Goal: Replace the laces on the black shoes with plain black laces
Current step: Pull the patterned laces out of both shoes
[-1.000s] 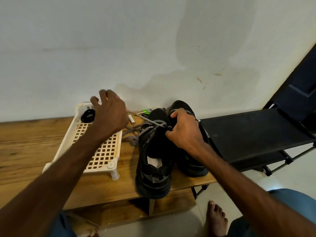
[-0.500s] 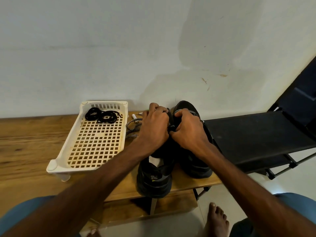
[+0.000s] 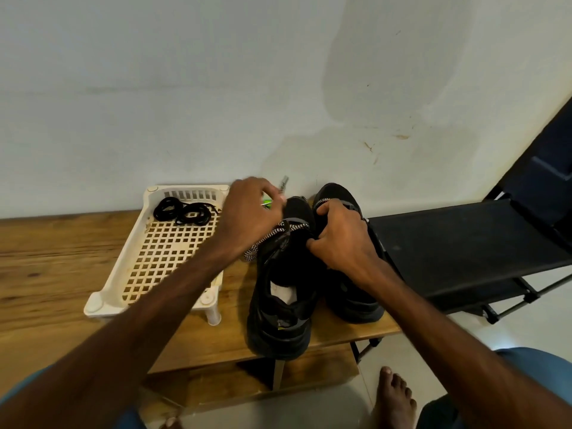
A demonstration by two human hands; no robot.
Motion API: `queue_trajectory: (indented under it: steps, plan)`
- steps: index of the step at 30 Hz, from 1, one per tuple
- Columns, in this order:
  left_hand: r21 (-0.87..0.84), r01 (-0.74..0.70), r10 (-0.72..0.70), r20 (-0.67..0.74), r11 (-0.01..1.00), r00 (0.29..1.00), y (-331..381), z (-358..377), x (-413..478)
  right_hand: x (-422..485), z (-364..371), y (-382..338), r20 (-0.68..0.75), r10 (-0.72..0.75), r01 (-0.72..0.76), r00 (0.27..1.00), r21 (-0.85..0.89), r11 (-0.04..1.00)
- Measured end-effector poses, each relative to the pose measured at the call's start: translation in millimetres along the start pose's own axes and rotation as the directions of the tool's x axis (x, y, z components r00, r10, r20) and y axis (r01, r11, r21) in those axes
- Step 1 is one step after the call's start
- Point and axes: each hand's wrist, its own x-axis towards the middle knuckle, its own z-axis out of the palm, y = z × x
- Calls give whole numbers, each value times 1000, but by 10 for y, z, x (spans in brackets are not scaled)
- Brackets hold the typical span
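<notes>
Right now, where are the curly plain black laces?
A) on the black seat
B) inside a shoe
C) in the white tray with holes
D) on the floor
C: the coiled black laces lie at the far end of the white tray, beside the wall.

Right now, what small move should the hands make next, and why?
Probably the left hand should pull the patterned lace out of the next eyelets while the right hand steadies the shoe: the lace is partly threaded, and the plain black laces wait coiled in the tray.
</notes>
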Motion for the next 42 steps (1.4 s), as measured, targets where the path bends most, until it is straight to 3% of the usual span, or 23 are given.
queue_trajectory:
  steps: [3,6,8,10,13,15,21,25,29,32,34,35,38,42]
  plan:
    - [103,47,-25,-207,994,978,-76,-208,69,-6,-31,-30,30,-3,4,1000,-21,1000]
    - [440,64,-37,-70,896,997,-79,-242,56,-29,-63,-68,50,-25,30,998,-110,993]
    - [532,30,-44,12,846,999,5,-176,-22,-48,-74,-103,54,-58,68,997,-186,980]
    - [455,-10,-30,81,891,996,97,-126,-115,-47,-62,-163,55,-113,123,992,-246,961]
    - [283,-16,-71,293,959,954,174,-93,-228,6,14,-286,24,-218,213,976,-337,917]
    - [275,-26,-83,379,961,922,191,-72,-283,70,93,-360,6,-250,231,968,-403,885]
    - [309,-34,-76,337,950,938,197,33,-304,194,181,-415,-7,-238,209,971,-448,869]
    - [385,-25,-79,250,923,965,142,93,-300,242,113,-298,-2,-210,202,978,-255,946]
    - [361,23,-96,187,932,978,85,66,-240,281,44,-130,-41,-64,66,997,45,997]
    - [369,22,-102,200,929,974,104,58,-255,292,41,-49,26,106,-108,994,379,919]
    - [371,15,-98,205,929,974,119,49,-267,289,21,-66,58,121,-134,991,465,875]
    - [368,7,-90,208,930,974,120,46,-273,292,9,-83,50,87,-100,995,415,904]
    - [364,-16,-70,221,931,973,108,39,-286,261,-16,-199,23,-128,127,991,49,991]
    - [357,-13,-82,250,934,965,106,16,-285,154,36,-348,93,-270,285,958,-306,908]
